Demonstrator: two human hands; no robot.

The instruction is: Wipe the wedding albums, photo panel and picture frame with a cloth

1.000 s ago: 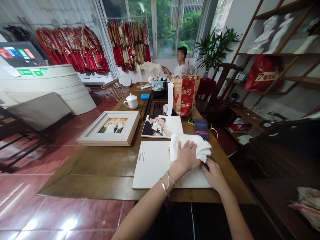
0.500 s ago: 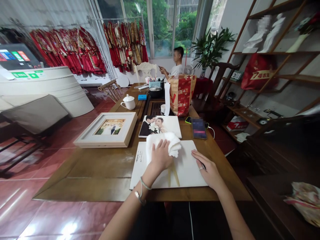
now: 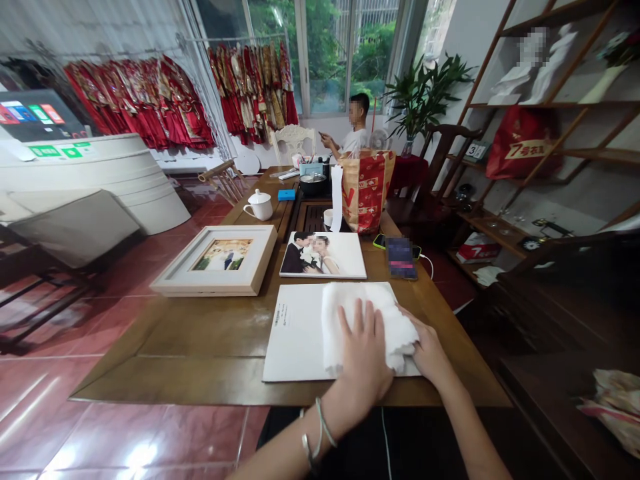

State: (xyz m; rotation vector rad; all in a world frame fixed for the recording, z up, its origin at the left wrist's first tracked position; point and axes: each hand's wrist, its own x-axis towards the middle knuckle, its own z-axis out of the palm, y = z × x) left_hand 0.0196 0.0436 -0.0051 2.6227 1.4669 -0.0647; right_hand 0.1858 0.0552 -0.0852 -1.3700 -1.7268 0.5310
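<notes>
The left hand (image 3: 364, 347) lies flat and open, with its fingers spread a little. It presses down on a white cloth (image 3: 396, 327) but does not grip it. The cloth is right under this hand and sticks out past the fingertips and on both sides. Under the cloth is a white board (image 3: 300, 333), and its bare part, with small black print, is to the left of the left hand.

The right hand (image 3: 425, 341) is just beside the cloth, at the right edge of the board. Its fingers are bent and partly hidden, so I cannot tell how far open it is or if it has hold of anything.

Ahead of the left hand, past the board, lies a wedding photo (image 3: 345, 257). Farther to the left of that hand is a picture in a pale wood frame (image 3: 223, 257). A dark phone (image 3: 401, 260) lies ahead of the right hand. All of these are on the brown table (image 3: 200, 360).
</notes>
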